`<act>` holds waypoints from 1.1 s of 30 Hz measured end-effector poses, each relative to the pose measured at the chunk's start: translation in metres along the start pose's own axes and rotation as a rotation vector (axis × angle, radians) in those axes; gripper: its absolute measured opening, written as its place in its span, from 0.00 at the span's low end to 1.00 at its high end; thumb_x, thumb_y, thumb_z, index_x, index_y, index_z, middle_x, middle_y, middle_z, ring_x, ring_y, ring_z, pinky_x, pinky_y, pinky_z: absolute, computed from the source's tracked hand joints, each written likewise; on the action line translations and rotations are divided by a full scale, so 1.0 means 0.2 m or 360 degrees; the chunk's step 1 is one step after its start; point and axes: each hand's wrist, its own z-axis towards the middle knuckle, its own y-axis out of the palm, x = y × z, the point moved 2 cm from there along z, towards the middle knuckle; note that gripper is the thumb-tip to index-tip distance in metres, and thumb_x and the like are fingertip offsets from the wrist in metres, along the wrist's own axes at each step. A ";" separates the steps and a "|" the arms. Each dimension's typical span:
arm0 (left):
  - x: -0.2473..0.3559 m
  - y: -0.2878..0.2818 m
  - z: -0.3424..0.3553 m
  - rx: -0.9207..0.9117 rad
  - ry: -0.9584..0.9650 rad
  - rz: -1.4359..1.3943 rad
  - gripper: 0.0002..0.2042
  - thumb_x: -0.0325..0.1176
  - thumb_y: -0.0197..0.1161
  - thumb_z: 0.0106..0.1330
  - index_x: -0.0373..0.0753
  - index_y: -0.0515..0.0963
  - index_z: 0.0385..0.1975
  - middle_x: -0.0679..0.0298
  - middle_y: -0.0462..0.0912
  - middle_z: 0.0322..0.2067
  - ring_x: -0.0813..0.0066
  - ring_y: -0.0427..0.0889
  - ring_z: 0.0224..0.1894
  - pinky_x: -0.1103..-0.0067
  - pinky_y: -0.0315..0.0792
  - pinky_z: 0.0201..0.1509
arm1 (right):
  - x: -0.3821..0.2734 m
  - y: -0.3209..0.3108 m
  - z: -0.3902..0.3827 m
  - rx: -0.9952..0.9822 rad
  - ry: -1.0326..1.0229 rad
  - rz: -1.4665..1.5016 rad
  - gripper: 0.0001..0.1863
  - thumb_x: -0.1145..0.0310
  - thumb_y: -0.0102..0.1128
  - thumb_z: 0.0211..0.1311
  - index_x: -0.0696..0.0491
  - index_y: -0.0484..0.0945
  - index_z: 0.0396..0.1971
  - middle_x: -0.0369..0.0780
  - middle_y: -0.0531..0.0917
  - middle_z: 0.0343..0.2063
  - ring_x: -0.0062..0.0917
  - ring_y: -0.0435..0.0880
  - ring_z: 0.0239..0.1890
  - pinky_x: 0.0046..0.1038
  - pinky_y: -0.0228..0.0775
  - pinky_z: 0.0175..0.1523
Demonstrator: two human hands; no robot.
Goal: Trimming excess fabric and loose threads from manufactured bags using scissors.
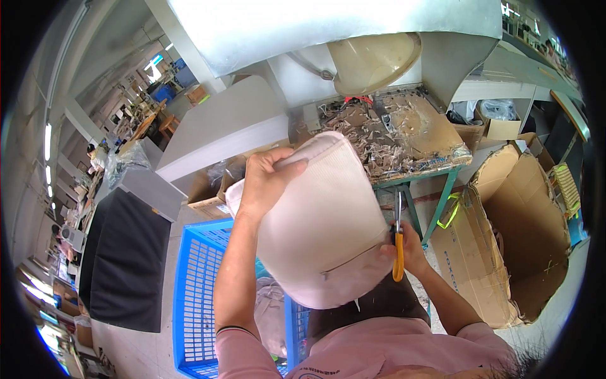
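Observation:
A pale pink-white padded fabric piece (315, 221), rounded in outline with a short dark zipper near its lower edge, is held up in front of me. My left hand (266, 180) pinches its upper left edge between thumb and fingers. At its lower right side, my right hand (410, 251) is closed around a pair of scissors (398, 256) with orange handles, the metal blades pointing up and away from me. Some right fingers reach the edge of the fabric piece; the scissors partly hide them.
Ahead, a bench (435, 132) on green legs is strewn with brown scraps. Below left, a blue plastic basket (201, 297) holds greyish fabric items (270, 316). To the right gapes a large cardboard box (470, 278). A grey table (221, 123) and black padded panel (126, 252) are left.

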 end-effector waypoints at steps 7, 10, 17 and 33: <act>-0.09 0.11 0.17 -0.0007 -0.0081 -0.0167 0.06 0.28 0.62 0.48 0.32 0.77 0.25 0.70 0.75 0.17 0.87 0.68 0.19 0.88 0.63 0.22 | -0.04 -0.03 -0.07 0.0338 0.0072 0.0337 0.25 0.75 0.65 0.39 0.58 0.65 0.40 0.30 0.69 0.24 0.11 0.67 0.26 0.14 0.61 0.31; -0.15 0.16 0.25 -0.0023 -0.0116 -0.0137 0.07 0.28 0.63 0.48 0.32 0.77 0.25 0.69 0.75 0.17 0.86 0.68 0.19 0.88 0.63 0.22 | -0.08 -0.06 -0.10 0.0456 0.0228 0.0417 0.25 0.77 0.64 0.38 0.59 0.65 0.40 0.29 0.69 0.23 0.11 0.67 0.25 0.13 0.60 0.30; -0.25 0.16 0.33 0.0116 -0.0161 -0.0259 0.07 0.28 0.64 0.47 0.31 0.77 0.23 0.68 0.75 0.16 0.85 0.69 0.17 0.87 0.63 0.20 | -0.18 -0.19 -0.09 0.0506 0.0126 0.0523 0.25 0.80 0.62 0.35 0.59 0.67 0.40 0.29 0.70 0.22 0.11 0.69 0.25 0.13 0.62 0.31; -0.34 -0.07 0.34 0.0783 -0.0282 -0.0621 0.09 0.22 0.65 0.44 0.27 0.74 0.24 0.60 0.77 0.21 0.77 0.74 0.22 0.85 0.68 0.29 | -0.36 -0.33 0.26 0.0543 -0.0037 0.0339 0.25 0.77 0.64 0.36 0.60 0.67 0.40 0.33 0.73 0.20 0.14 0.69 0.18 0.15 0.63 0.24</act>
